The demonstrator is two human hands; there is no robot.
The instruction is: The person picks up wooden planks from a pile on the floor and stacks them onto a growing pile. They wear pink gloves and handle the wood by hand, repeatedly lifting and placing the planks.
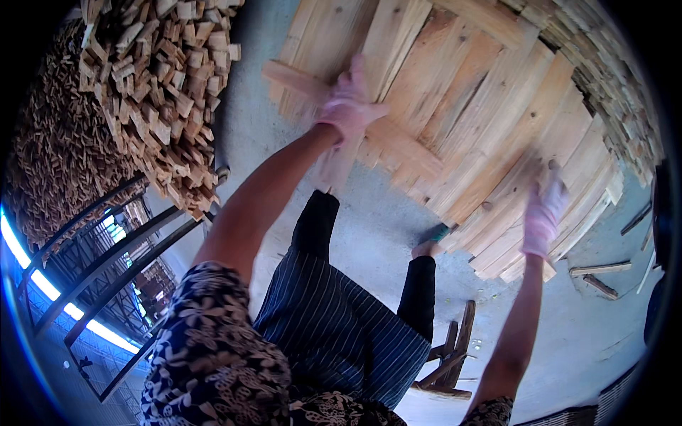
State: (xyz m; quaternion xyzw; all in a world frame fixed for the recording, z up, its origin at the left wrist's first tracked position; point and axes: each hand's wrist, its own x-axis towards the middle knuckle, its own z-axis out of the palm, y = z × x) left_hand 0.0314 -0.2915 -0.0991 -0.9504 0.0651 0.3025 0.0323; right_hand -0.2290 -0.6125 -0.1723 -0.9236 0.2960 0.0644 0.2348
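Long pale planks (490,121) lie side by side on the floor in front of me. A narrow wooden slat (401,145) crosses their near left ends at an angle. My left hand (348,106), in a pink glove, is over this slat with thumb and fingers spread. A pale, blurred strip (334,167) shows below that hand; I cannot make out what it is. My right hand (545,213), also gloved in pink, is over the planks at the right, fingers stretched forward and somewhat blurred. Another board (483,21) lies across the planks' far end.
A tall heap of short wood pieces (163,92) rises at the left. Stacked wood (611,85) stands at the far right. Loose sticks (600,269) lie on the grey floor (398,192). A small wooden stool (451,355) is near my right leg; dark metal bars (106,273) stand left.
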